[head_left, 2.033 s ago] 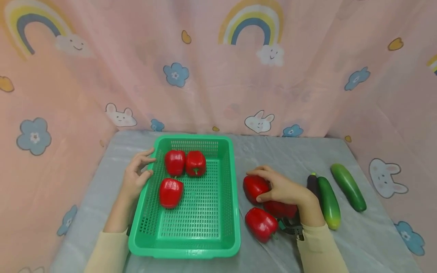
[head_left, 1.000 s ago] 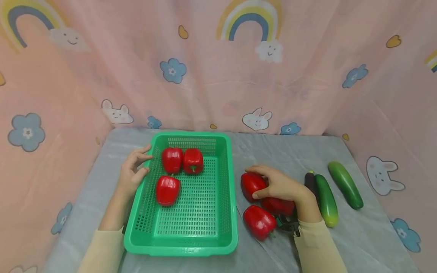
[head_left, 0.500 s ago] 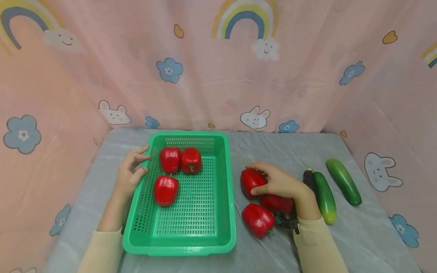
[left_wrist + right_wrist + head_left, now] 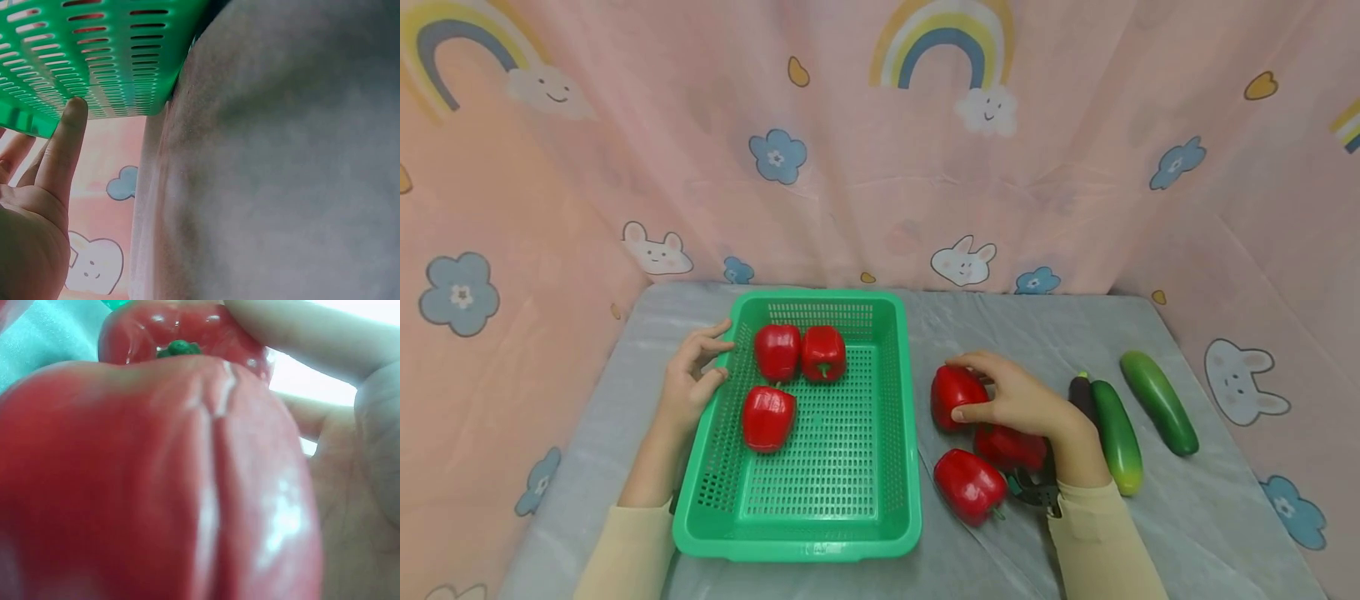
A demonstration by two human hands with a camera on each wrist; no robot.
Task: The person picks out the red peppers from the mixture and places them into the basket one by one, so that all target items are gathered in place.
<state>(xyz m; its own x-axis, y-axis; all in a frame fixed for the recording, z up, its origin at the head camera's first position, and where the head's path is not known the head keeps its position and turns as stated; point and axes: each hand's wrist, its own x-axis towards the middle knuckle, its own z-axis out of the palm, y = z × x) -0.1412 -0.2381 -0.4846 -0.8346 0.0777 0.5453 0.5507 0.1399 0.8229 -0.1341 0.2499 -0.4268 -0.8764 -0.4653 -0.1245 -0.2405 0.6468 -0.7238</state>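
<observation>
My right hand [image 4: 1017, 406] grips a red bell pepper [image 4: 953, 400] between thumb and fingers, to the right of the green basket [image 4: 897, 546]. In the right wrist view, this pepper [image 4: 184, 324] shows its green stem, behind a second pepper [image 4: 156, 487] that fills the foreground. Another bell pepper [image 4: 1009, 448] lies partly under the hand, and one more [image 4: 972, 487] sits nearer the front. With fingers extended, my left hand [image 4: 688, 383] rests against the basket's left side; in the left wrist view a fingertip [image 4: 76, 107] touches the slotted outer wall. Three bell peppers [image 4: 769, 419] are in the basket.
On the right of the grey cloth [image 4: 1150, 533] lie two green cucumber-like vegetables [image 4: 1117, 437] [image 4: 1159, 402] and a dark purple one [image 4: 1082, 396], perhaps an eggplant. A black object [image 4: 1036, 492] lies beside the right wrist, partly hidden. A pink patterned curtain [image 4: 850, 208] encloses the table.
The gripped pepper and my right hand have shifted slightly away from me, widening the gap to the front pepper. My left hand and the basket stay put; the head view sways a little.
</observation>
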